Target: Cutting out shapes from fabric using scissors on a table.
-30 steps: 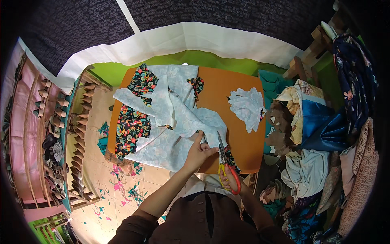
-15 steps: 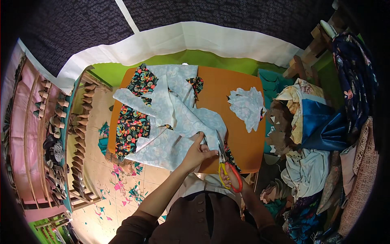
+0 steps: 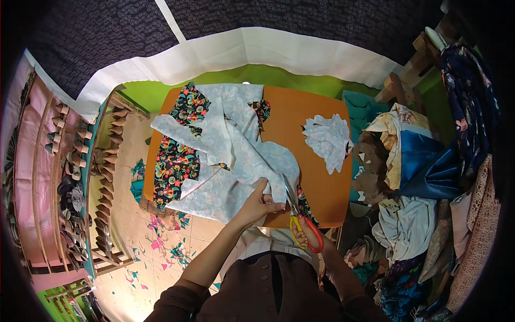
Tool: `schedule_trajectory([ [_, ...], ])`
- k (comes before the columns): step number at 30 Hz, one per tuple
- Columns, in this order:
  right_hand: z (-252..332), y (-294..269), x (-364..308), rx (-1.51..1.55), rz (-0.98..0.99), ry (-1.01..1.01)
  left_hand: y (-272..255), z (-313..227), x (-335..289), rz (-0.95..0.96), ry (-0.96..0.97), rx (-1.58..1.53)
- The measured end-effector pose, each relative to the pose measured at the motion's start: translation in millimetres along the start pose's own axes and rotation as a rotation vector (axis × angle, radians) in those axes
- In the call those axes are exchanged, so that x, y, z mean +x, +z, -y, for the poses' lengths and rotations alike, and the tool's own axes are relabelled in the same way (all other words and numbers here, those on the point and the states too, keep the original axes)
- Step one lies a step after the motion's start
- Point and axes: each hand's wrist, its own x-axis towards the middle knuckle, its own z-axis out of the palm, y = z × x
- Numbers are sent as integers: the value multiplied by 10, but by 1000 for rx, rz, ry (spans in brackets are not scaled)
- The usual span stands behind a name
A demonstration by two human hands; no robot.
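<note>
A large piece of fabric (image 3: 209, 145) lies bunched on the orange table, its pale wrong side mostly up and its black floral print showing at the left. My left hand (image 3: 257, 206) rests on its near edge, thumb and index finger closed on the cloth. In my right hand (image 3: 307, 234) is a pair of scissors (image 3: 292, 199) with one yellow and one red handle. Its blades point away from me and lie at the cloth's edge, just right of my left thumb. Some printed cloth (image 3: 306, 206) shows beyond the blades.
On the right of the table (image 3: 279, 115) sits a stack of cut pale fabric pieces (image 3: 327, 140). Piled cloth (image 3: 405, 228) crowds the right side. A rack with rows of pointed shapes (image 3: 102, 201) stands at the left. Colourful scraps (image 3: 177, 249) litter the tiled floor.
The scissors' tip has shifted slightly left, and the red handle has swung a little to the right. My left hand has drawn back slightly, still on the fabric.
</note>
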Motion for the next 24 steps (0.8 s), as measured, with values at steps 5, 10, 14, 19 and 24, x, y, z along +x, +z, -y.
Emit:
schedule_trajectory([
  [5, -7, -43, -17, -82, 28, -29, -54, 71, -34, 15, -2, -33],
  [10, 57, 0, -64, -210, -56, -70, 16, 23, -85, -1, 26, -133],
  [14, 49, 0, -69, -260, -70, -62, 59, 162, -5, -234, 58, -325],
  [19, -167, -63, 0, -461, -93, -194, 96, 255, 47, -330, 70, -346],
  [24, -318, -165, 20, -260, 28, -9, 191, 269, 9, -471, 94, -271],
])
